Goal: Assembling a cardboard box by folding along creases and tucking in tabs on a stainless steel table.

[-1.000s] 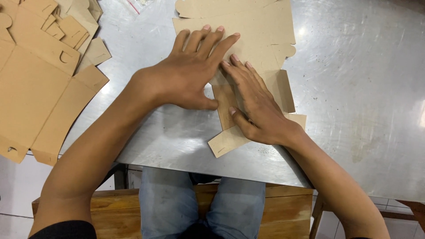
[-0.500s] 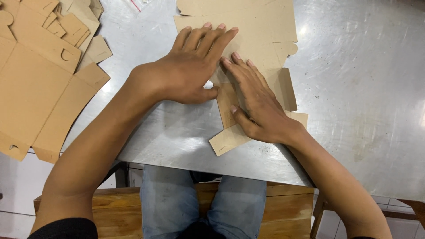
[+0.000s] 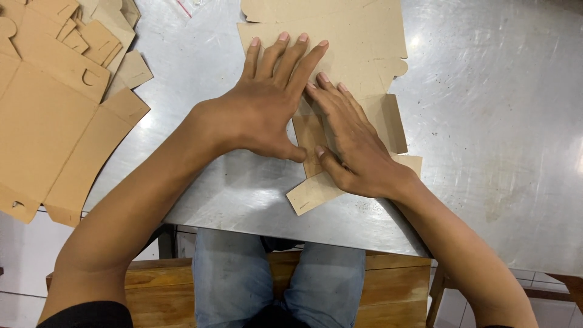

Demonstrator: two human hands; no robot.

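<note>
- The steel table (image 3: 498, 121) carries everything.
- A stack of flat cardboard box blanks (image 3: 54, 103) lies at its left edge, well apart from the hands.
- One die-cut cardboard box blank (image 3: 358, 42) lies flat at the table's middle.
- The left hand (image 3: 270, 100) presses flat on it, fingers together.
- The right hand (image 3: 349, 143) lies just beside, flat, holding down the folded flap (image 3: 388, 121).

Light is glaring off the scuffed steel table (image 3: 498, 121); a wooden bench (image 3: 395, 285) is standing below on white floor tiles (image 3: 18, 304).
</note>
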